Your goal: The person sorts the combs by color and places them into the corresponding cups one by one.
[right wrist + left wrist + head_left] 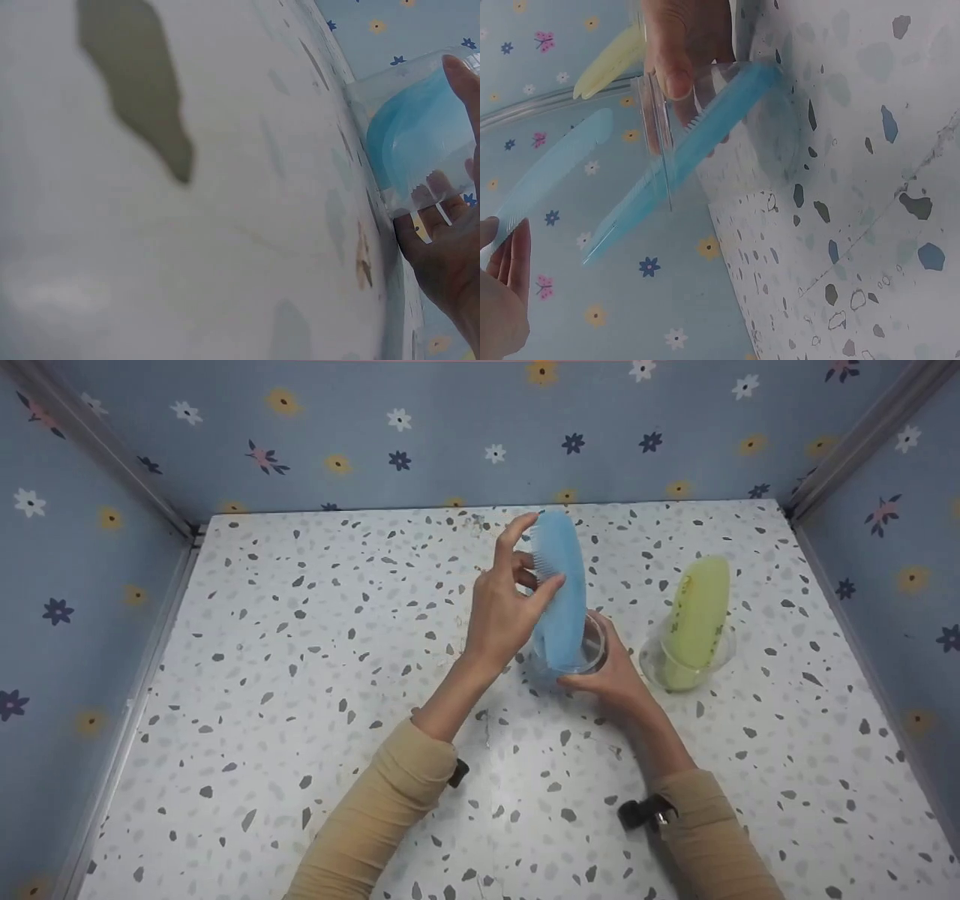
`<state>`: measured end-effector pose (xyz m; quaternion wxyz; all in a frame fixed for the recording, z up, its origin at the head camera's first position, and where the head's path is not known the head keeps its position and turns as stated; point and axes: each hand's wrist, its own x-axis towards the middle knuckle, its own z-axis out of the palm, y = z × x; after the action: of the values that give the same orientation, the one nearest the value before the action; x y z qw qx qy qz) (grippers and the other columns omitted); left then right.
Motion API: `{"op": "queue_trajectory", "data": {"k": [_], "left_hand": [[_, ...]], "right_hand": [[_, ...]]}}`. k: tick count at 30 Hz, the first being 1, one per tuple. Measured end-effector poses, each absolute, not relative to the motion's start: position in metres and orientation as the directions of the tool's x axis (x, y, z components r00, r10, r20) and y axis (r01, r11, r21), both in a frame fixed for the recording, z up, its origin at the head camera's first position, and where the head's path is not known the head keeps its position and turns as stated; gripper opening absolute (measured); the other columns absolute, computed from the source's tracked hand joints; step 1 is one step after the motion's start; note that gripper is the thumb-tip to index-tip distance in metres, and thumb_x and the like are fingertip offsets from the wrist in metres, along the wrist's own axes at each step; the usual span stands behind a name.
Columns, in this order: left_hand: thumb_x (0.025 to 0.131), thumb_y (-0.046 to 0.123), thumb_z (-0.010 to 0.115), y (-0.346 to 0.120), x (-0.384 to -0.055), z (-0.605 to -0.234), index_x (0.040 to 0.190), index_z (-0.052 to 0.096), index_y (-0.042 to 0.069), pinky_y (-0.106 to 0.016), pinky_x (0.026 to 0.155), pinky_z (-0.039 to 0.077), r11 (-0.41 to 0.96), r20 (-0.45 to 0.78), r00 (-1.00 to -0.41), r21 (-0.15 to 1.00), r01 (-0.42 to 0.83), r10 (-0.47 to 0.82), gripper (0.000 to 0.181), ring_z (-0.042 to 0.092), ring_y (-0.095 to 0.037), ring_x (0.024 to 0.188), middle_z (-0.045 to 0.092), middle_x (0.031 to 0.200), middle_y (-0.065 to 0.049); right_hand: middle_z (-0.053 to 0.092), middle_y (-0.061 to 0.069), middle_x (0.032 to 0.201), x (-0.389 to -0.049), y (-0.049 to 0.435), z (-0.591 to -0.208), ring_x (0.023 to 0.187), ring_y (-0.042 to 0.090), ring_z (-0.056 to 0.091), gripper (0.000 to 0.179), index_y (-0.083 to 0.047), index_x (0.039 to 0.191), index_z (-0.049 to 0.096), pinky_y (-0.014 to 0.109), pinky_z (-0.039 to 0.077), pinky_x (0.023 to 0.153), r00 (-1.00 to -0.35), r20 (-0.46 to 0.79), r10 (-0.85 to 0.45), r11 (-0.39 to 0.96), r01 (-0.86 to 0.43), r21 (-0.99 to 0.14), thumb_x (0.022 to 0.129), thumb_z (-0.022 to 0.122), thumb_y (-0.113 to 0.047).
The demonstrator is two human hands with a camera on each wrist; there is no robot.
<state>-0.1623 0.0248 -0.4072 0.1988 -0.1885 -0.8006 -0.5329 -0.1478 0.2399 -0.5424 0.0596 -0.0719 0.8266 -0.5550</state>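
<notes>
My left hand (501, 604) pinches a light blue comb (564, 556) between thumb and fingers, its teeth facing left. In the left wrist view this comb (555, 165) is held apart from a brighter blue comb (697, 150), which leans inside a clear plastic cup (772, 142). My right hand (611, 667) grips that cup (596, 641) around its side. The right wrist view shows the hand (450, 259) around the cup, blue visible through its wall. From the head view the two blue combs overlap, so where one ends is hard to tell.
To the right stands a second clear cup (656, 664) with a yellow-green comb (701, 607) leaning in it. Flower-patterned blue walls (450, 435) border the speckled white table (337, 622) at the back and both sides.
</notes>
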Motion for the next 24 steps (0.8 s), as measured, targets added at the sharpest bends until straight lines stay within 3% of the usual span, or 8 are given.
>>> {"op": "queue_trajectory", "data": {"k": [9, 15, 19, 22, 24], "left_hand": [[0.098, 0.022, 0.071, 0.035, -0.161, -0.417, 0.15, 0.036, 0.016, -0.022, 0.072, 0.059, 0.379, 0.537, -0.839, 0.761, 0.526, 0.086, 0.064, 0.072, -0.014, 0.082, 0.074, 0.096, -0.006], [0.1, 0.024, 0.069, 0.04, -0.16, -0.424, 0.15, 0.036, 0.017, -0.023, 0.075, 0.06, 0.401, 0.536, -0.835, 0.743, 0.536, 0.123, 0.06, 0.073, -0.016, 0.085, 0.073, 0.099, -0.007], [0.101, 0.024, 0.068, 0.039, -0.161, -0.429, 0.148, 0.039, 0.012, -0.024, 0.098, 0.057, 0.416, 0.541, -0.827, 0.724, 0.55, 0.15, 0.057, 0.069, -0.018, 0.113, 0.069, 0.123, -0.009], [0.101, 0.025, 0.067, 0.032, -0.164, -0.429, 0.148, 0.04, 0.008, -0.025, 0.115, 0.045, 0.426, 0.55, -0.821, 0.712, 0.558, 0.157, 0.057, 0.056, -0.02, 0.134, 0.058, 0.142, -0.009], [0.101, 0.025, 0.067, 0.026, -0.166, -0.428, 0.149, 0.04, 0.007, -0.027, 0.12, 0.039, 0.437, 0.552, -0.818, 0.702, 0.562, 0.164, 0.058, 0.051, -0.02, 0.138, 0.053, 0.147, -0.009]], "right_hand": [[0.033, 0.002, 0.165, -0.142, 0.241, -0.543, 0.154, 0.026, 0.031, 0.117, -0.028, 0.162, 0.022, 0.056, 0.02, 0.129, -0.986, -0.054, -0.159, 0.372, -0.009, -0.928, 0.071, 0.096, -0.027], [0.03, 0.001, 0.168, -0.137, 0.242, -0.543, 0.156, 0.026, 0.028, 0.117, -0.03, 0.161, 0.022, 0.056, 0.02, 0.129, -0.988, -0.073, -0.139, 0.365, 0.018, -0.931, 0.071, 0.095, -0.022], [0.033, 0.003, 0.166, -0.136, 0.243, -0.542, 0.154, 0.029, 0.032, 0.118, -0.03, 0.161, 0.022, 0.056, 0.024, 0.128, -0.987, -0.079, -0.141, 0.349, 0.025, -0.937, 0.07, 0.096, -0.02], [0.034, 0.003, 0.165, -0.138, 0.242, -0.541, 0.152, 0.029, 0.034, 0.118, -0.03, 0.161, 0.023, 0.055, 0.027, 0.127, -0.987, -0.077, -0.142, 0.356, 0.021, -0.934, 0.07, 0.096, -0.02], [0.033, 0.003, 0.166, -0.139, 0.242, -0.541, 0.153, 0.028, 0.033, 0.118, -0.03, 0.162, 0.022, 0.055, 0.026, 0.127, -0.986, -0.085, -0.143, 0.375, 0.025, -0.927, 0.07, 0.096, -0.023]]}}
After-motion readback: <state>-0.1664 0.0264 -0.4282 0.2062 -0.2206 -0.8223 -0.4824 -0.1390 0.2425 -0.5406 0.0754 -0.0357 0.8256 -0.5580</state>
